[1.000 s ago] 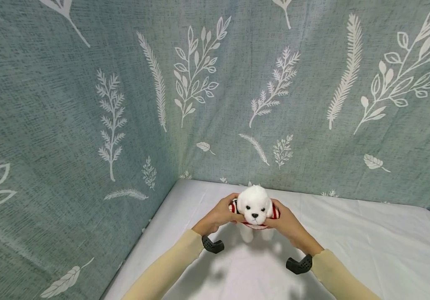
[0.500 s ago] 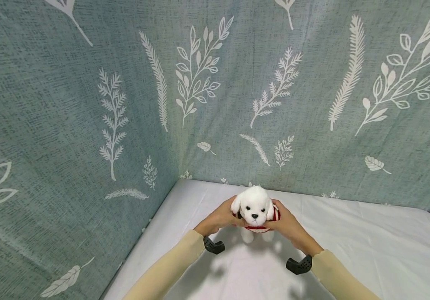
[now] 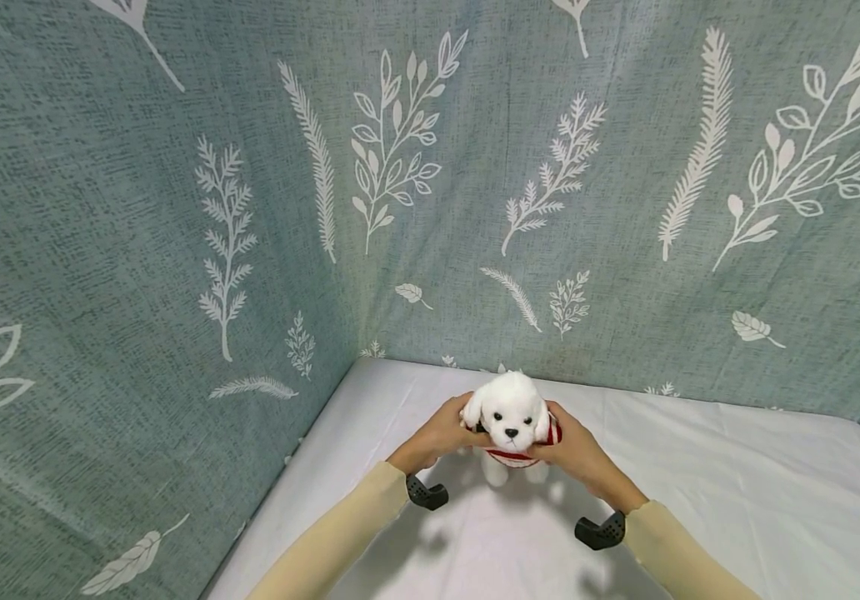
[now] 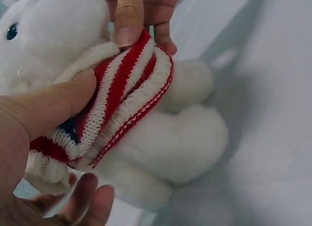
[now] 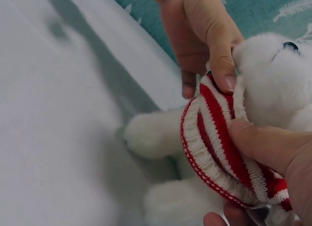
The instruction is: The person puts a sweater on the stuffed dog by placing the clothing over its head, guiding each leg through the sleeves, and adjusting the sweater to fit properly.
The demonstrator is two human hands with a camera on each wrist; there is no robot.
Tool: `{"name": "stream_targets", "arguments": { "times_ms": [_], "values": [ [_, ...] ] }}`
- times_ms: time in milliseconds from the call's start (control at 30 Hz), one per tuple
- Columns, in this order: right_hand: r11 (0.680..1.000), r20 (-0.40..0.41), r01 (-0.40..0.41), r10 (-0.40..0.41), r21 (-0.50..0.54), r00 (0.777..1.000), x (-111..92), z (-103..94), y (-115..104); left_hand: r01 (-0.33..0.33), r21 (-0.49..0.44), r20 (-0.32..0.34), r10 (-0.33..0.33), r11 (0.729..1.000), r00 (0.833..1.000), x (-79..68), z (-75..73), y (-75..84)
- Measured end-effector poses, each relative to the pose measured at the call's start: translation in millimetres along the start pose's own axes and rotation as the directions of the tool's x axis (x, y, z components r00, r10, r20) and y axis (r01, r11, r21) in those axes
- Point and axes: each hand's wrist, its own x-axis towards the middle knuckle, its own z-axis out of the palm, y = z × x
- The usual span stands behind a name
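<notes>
A white plush dog [image 3: 509, 407] faces the head camera, its feet down at the white cloth. Its body wears a knitted sweater [image 4: 122, 84] with red and white stripes and a small dark blue patch. From one side my left hand [image 3: 439, 435] grips the dog around the sweater, thumb on the chest below the head. On the other side my right hand [image 3: 574, 447] holds it likewise, its thumb pressing the striped knit near the collar in the right wrist view. Fingers behind the body are partly hidden.
A white cloth [image 3: 700, 483] with soft folds covers the table. Green-grey fabric [image 3: 430, 208] with white leaf prints hangs behind it and along the left. A black wrist mount [image 3: 427, 493] sits on the left wrist, another mount [image 3: 600, 530] on the right.
My left hand has shifted slightly inward on the dog, whose ear on that side now flops out over the fingers. Less of the sweater shows there. The right hand keeps its hold.
</notes>
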Motion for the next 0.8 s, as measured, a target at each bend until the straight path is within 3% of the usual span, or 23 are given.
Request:
{"name": "stream_targets", "arguments": {
  "times_ms": [133, 267, 500, 700, 800],
  "values": [
    [0.995, -0.002, 0.075, -0.075, -0.060, 0.997, 1.8, -1.6, 1.1, -0.075, 0.095, -0.059, 0.081, 0.993, 0.995, 1.9, -0.3, 0.3],
    [0.983, -0.021, 0.122, -0.126, -0.135, 0.992, 3.9, -2.9, 3.5, -0.073, 0.185, -0.104, 0.093, 0.980, 0.990, 0.6, -0.9, -0.2],
    [0.965, -0.090, 0.067, -0.093, -0.254, 0.992, 6.1, -2.7, 7.8, -0.144, 0.359, -0.088, 0.187, 0.922, 0.978, 1.1, -3.5, -1.3],
    [0.950, -0.103, 0.103, -0.139, -0.295, 0.985, 9.1, -3.5, 8.2, -0.079, 0.211, -0.067, 0.095, 0.974, 0.993, 0.7, -1.8, -3.7],
    [0.952, -0.098, 0.113, -0.146, -0.283, 0.984, 7.9, -5.1, 6.8, -0.061, 0.156, -0.061, 0.071, 0.986, 0.996, 0.8, -0.5, -2.3]
  ]
}}
